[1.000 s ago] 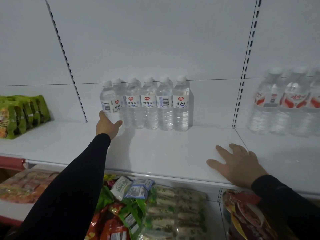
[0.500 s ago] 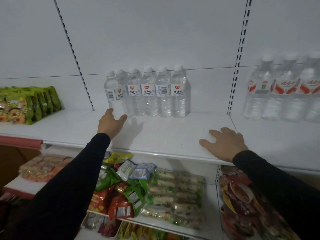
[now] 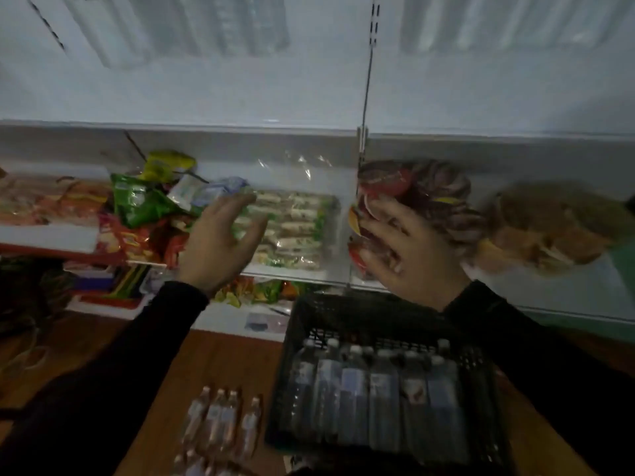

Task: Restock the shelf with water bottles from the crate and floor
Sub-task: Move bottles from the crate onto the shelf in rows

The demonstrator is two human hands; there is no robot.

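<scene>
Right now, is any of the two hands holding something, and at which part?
Nothing is held. The left hand and the right hand are both empty with loose fingers, in the air above the black crate of water bottles.

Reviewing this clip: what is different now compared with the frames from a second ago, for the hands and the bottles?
The left hand has let go of the end bottle of the shelf row and come off the shelf; the right hand has lifted from the shelf too. Both now hang open and empty, lower down, above the black crate of bottles and the floor bottles. The view has tilted down. The shelf row, blurred, seems unchanged.
</scene>
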